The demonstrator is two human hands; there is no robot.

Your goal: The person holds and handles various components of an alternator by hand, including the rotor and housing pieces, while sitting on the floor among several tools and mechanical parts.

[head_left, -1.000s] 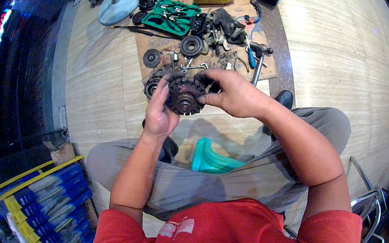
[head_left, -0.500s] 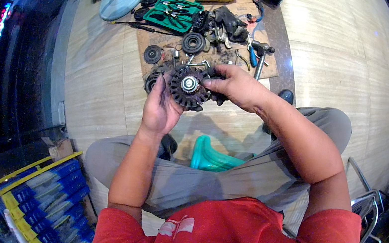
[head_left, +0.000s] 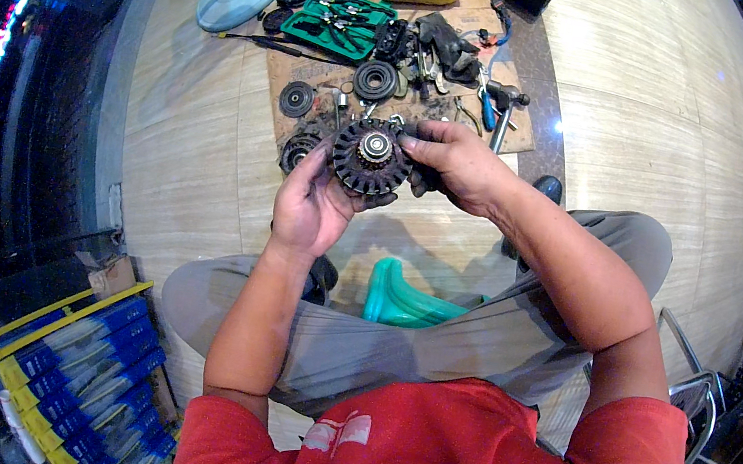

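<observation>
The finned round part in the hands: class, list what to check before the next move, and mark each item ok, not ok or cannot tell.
1. Left hand supports the finned round part from below: ok.
2. Right hand grips its rim: ok.
3. Hub faces the camera: ok.
4. Part held above the cardboard mat, not resting on it: ok.
5. Hammer within reach: ok.
6. Fins undamaged: cannot tell.

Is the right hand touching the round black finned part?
Touching. The head view shows the right hand with fingertips on the rim of the finned part.
</observation>
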